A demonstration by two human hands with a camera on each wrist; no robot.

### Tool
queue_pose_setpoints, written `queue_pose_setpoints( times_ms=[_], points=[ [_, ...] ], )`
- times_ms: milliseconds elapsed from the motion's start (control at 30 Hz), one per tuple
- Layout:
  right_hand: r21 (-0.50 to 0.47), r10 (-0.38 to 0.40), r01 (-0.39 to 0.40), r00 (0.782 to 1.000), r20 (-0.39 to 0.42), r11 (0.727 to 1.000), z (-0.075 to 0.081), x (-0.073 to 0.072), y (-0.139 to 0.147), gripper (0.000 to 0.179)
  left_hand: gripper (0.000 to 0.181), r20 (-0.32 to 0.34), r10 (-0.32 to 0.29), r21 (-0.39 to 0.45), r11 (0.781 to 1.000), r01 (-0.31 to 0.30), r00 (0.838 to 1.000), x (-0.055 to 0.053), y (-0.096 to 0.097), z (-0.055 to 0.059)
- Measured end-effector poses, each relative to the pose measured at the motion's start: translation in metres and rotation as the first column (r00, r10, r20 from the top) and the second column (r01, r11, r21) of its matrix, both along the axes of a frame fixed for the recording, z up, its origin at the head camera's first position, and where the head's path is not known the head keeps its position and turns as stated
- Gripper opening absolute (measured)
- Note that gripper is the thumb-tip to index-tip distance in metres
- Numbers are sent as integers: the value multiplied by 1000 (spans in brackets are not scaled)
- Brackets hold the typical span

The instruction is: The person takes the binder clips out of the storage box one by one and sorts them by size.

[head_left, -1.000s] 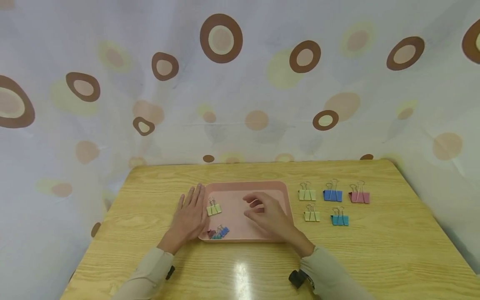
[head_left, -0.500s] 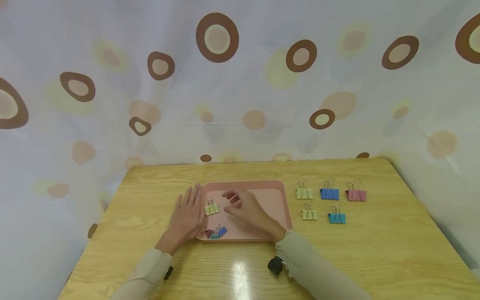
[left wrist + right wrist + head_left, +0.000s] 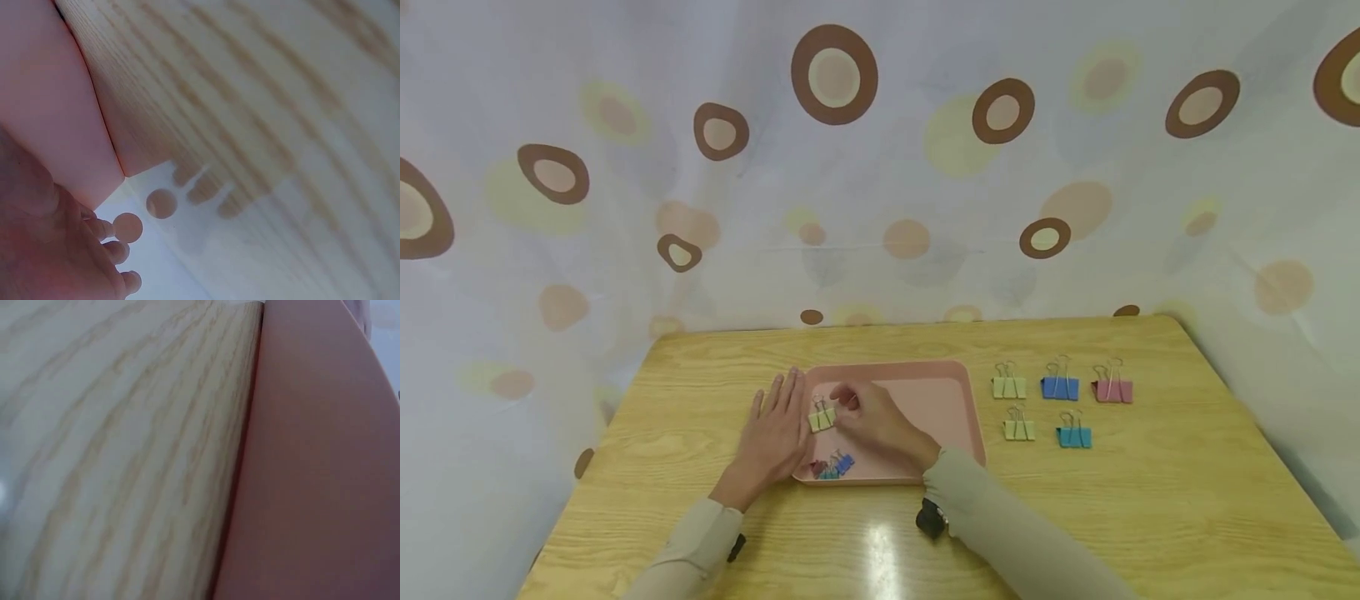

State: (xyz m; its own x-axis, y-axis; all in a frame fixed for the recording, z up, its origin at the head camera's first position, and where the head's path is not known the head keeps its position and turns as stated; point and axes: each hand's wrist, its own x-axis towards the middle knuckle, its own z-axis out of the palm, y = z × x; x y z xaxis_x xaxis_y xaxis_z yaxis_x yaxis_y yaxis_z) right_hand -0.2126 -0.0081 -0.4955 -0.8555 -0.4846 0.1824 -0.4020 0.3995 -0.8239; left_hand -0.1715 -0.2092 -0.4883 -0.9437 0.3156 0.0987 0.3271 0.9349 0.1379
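Observation:
My left hand lies along the left side of a pink tray, fingers straight and pointing away. In the left wrist view, that hand is beside the outer wall of the tray. Over the tray, my right hand has its bent fingers and thumb apart, fingertips right at the right side of a pale yellow binder clip. This clip rests on the tray floor with its wire handles pointing away. The right wrist view shows only the tray wall and wood, with the right hand out of sight.
Small binder clips, blue, teal and dark red, lie in the tray's near left corner. Right of the tray, yellow clips, a blue clip, a pink clip and a teal clip stand in two rows.
My right hand has moved left across the tray to the yellow binder clip. The left hand has stayed at the tray's side, and the clips keep their places.

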Motion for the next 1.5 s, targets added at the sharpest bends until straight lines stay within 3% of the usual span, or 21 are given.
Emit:
queue_pose_setpoints(
  times_ms=[233,533,900,1100,1500],
  points=[
    [72,-8,9,1000,-14,997,-4,-1,-6,27,60,7,-4,-3,1000,4,1000,-1,3,0],
    [165,-4,21,994,-105,986,-4,0,-9,22,60,-16,-17,36,999,18,1000,0,4,0],
    [86,-12,18,998,-64,996,-7,1,-6,18,63,-20,-23,37,999,24,1000,4,-1,-3],
    [48,-7,10,998,-63,999,-5,-4,0,13,62,-10,-6,10,1000,6,1000,0,0,-3],
    [-2,-46,46,998,50,999,-1,0,16,14,63,19,7,-13,1000,-6,1000,-1,1,0]
  ],
)
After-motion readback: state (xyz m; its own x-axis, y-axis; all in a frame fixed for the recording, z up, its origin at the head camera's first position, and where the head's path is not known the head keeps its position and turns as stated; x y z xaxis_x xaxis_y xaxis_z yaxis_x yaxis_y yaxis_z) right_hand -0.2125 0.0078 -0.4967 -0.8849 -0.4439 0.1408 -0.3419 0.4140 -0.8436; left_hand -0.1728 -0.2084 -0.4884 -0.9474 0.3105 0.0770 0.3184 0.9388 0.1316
